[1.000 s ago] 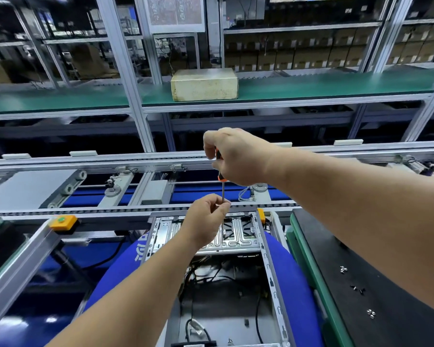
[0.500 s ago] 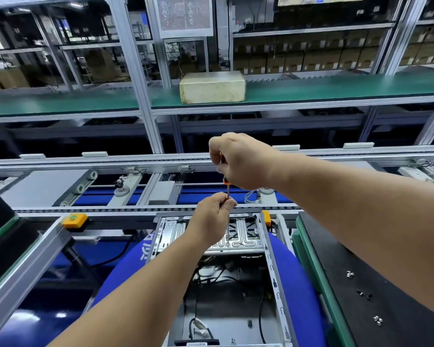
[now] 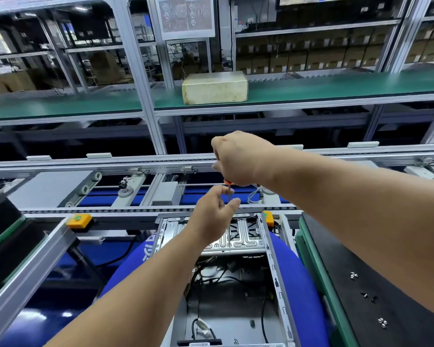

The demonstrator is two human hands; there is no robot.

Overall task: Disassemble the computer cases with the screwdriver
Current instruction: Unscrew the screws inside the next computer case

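- Your right hand (image 3: 238,159) grips the screwdriver (image 3: 229,211) handle, shaft vertical, tip on the metal bracket (image 3: 238,240) at the computer case's (image 3: 273,271) far end.
- Your left hand (image 3: 213,216) is loose around the shaft, fingers relaxed, gripping nothing.
- Case lies open on the blue cushion (image 3: 303,284).
- Loose screws (image 3: 353,275) on the black mat (image 3: 348,246) to the right.

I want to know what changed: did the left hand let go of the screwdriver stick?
Yes. The left hand opened; its fingers now sit apart around the screwdriver shaft, above the computer case.

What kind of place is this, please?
Most likely a factory assembly line. A roller conveyor runs past the station, aluminium-frame shelves stand behind it, and an open computer case lies in front with loose screws beside it.
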